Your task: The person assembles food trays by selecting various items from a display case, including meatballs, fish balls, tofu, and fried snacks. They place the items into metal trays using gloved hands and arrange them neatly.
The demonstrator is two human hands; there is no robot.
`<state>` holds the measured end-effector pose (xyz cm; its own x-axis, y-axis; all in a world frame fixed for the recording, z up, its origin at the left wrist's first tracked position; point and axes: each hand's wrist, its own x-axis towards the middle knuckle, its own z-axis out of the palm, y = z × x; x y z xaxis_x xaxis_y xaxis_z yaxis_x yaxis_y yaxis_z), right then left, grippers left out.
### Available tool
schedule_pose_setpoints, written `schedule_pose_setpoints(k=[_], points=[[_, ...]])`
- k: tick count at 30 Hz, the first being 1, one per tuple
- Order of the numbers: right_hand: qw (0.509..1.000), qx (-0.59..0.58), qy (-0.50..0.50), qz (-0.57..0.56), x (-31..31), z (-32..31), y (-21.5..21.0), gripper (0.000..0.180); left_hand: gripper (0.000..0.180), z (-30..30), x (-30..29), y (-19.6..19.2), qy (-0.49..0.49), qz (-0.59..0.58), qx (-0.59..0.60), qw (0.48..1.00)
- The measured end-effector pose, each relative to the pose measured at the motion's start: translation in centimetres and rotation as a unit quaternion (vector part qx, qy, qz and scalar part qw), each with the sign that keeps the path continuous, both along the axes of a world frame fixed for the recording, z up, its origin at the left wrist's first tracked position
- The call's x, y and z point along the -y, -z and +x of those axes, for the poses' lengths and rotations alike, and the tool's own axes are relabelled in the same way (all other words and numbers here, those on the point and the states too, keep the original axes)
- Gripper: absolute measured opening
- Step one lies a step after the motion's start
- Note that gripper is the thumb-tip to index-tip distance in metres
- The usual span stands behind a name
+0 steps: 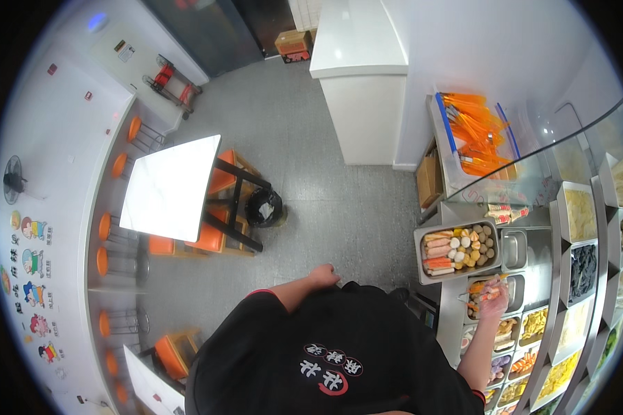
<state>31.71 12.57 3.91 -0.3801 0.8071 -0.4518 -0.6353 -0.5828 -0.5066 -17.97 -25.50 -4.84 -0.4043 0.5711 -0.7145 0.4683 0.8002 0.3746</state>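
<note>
Left hand: curled loosely near the black shirt; cannot tell if closed
Right hand: clear-gloved, over a steel pan, fingers bent about orange-and-white pieces; cannot tell if clamped
Filled pan: just past the right hand, at the desk edge, holding pinkish sticks and round balls
Packets: orange, heaped in a blue-edged box
Black bin: on the floor beside a white-topped table

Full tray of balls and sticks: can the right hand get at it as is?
Probably yes. The right hand is over the neighbouring pan, with nothing visible blocking the way to the full tray. Whether its fingers already hold something is hard to tell.
</note>
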Motion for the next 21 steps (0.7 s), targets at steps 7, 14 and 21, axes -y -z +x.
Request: schedule_pose_setpoints(k=[7,14,21], points=[[0.998,0.042,0.039,-0.001,7.7,-8.4,-4.0,0.029,0.067,-11.5,4.4,1.5,-0.011,0.078,-0.019,0.997],[0.972,0.088,-0.215,0.017,15.4,-29.7,-3.8,0.039,0.051,-21.0,21.4,6.1,-0.207,0.087,-0.05,0.973],[0.868,0.183,-0.454,-0.076,25.0,-53.3,-1.1,0.025,0.035,-20.3,43.9,8.6,-0.519,-0.002,0.025,0.854]])
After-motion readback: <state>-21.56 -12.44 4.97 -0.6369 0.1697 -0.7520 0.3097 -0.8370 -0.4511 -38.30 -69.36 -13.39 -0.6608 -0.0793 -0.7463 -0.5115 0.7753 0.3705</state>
